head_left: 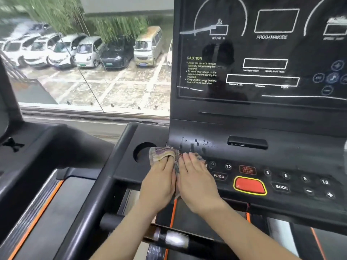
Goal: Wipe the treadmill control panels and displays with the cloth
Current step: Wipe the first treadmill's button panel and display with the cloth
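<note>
Both your hands lie side by side on the crumpled checked cloth (pixel 163 152), which sits at the left end of the treadmill control panel (pixel 293 162), right beside the round cup holder (pixel 141 153) at that edge. Your left hand (pixel 159 178) is released and flat, its fingers straight with the tips tucked under a fold of the cloth. Your right hand (pixel 195 178) is flat too, its straight fingers pressing the cloth down onto the panel just left of the PROG button (pixel 219 176); neither hand grasps it. Dark spots and streaks (pixel 197 142) mark the panel just above the cloth. Toward the panel's middle sits the red button (pixel 249 185), with the MODE button (pixel 281 187) further right. The dark display (pixel 262 53) stands upright along the panel's far edge.
</note>
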A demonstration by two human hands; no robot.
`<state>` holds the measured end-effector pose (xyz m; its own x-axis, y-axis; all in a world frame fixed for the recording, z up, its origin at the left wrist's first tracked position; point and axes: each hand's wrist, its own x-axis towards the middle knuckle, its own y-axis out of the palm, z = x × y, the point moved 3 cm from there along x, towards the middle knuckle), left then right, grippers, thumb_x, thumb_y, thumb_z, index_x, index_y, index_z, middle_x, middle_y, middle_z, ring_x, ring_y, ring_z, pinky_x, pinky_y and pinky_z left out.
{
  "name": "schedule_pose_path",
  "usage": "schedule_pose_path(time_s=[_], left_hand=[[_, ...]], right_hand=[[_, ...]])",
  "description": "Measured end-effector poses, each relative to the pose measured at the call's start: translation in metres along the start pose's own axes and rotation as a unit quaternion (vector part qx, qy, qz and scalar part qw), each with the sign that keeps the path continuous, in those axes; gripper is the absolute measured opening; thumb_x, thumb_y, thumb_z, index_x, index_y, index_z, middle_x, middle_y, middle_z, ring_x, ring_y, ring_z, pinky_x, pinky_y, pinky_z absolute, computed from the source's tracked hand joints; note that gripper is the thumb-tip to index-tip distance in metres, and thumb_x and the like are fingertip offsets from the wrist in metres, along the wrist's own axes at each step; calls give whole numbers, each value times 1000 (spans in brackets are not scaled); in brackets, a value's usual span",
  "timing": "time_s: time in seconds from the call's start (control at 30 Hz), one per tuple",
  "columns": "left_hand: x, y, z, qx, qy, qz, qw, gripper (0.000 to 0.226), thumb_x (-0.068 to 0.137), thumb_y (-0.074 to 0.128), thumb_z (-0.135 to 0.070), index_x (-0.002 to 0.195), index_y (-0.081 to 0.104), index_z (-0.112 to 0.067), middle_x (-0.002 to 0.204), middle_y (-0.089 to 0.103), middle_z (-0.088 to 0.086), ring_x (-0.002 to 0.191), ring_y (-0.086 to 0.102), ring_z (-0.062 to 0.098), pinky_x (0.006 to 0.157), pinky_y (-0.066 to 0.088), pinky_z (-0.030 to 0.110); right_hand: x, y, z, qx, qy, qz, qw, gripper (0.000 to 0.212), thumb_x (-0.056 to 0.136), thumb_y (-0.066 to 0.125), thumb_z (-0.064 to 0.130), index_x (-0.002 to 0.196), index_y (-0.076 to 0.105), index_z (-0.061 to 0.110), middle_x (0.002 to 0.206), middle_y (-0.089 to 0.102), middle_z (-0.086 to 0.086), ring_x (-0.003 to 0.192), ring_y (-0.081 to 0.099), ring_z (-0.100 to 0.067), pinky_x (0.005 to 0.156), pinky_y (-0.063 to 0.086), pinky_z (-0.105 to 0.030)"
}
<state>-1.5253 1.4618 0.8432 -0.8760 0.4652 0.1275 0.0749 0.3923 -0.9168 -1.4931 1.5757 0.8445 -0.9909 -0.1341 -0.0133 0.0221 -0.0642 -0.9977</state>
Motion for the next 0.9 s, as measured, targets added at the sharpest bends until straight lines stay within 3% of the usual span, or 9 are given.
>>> schedule_pose_path(time_s=[0.07,0.13,0.2,0.33,0.43,0.6,0.7,0.8,0.9], left_hand=[[32,-4,0,-6,18,-6,1000,46,96,32,-20,137,43,-3,135,49,15,122,49,33,100,37,33],[53,-4,4,-23,-14,-4,1000,49,98,38,-17,146,34,-5,149,37,12,135,38,29,106,33,32],[53,-2,8,-16,5,-17,1000,48,95,40,-14,141,40,-2,141,46,16,126,48,32,102,42,36],[6,1,0,29,52,6,998,48,86,36,-25,126,56,-7,119,61,6,100,59,27,87,50,36],[-4,4,-5,57,63,8,996,50,85,39,-29,124,59,-7,116,64,6,96,60,28,85,50,37],[45,15,-6,106,77,-11,991,53,88,32,-28,129,54,-2,121,62,14,99,60,32,91,47,40],[64,15,-10,108,63,13,992,57,88,26,-30,134,48,-4,127,59,13,107,58,30,95,45,40],[56,8,-11,78,44,-17,996,42,95,34,-28,131,53,-15,125,60,3,108,58,23,85,46,33],[28,0,-22,69,36,-38,996,29,92,50,-29,118,61,-22,110,66,-6,94,62,20,65,48,30]], right_hand=[[27,-12,-6,-2,22,6,1000,73,98,43,19,152,-1,0,161,-3,-16,149,-4,-30,119,1,-40],[45,-20,-8,2,48,-4,999,73,99,40,18,152,-7,4,161,-11,-12,148,-12,-26,119,-4,-38],[44,-14,-6,29,62,-3,998,69,99,36,18,153,-5,5,162,-10,-10,148,-12,-25,118,-5,-36],[-12,3,-1,42,77,-31,996,53,96,31,28,141,46,3,149,42,-13,140,36,-28,117,26,-41],[-28,8,-9,28,84,-33,996,54,94,31,33,133,57,6,141,53,-9,131,48,-26,111,35,-38],[21,-10,-27,43,106,-7,993,57,104,26,28,155,5,11,163,1,-3,149,-3,-19,119,3,-35],[37,-10,-35,50,119,-25,991,61,104,32,22,154,-1,13,163,-5,-2,149,-8,-19,118,1,-35],[30,-12,-39,70,92,-55,992,57,103,36,23,155,13,15,163,8,0,149,3,-17,119,7,-34],[2,-14,-50,128,50,-104,985,46,98,53,23,142,47,15,150,43,-1,141,33,-18,115,26,-34]])
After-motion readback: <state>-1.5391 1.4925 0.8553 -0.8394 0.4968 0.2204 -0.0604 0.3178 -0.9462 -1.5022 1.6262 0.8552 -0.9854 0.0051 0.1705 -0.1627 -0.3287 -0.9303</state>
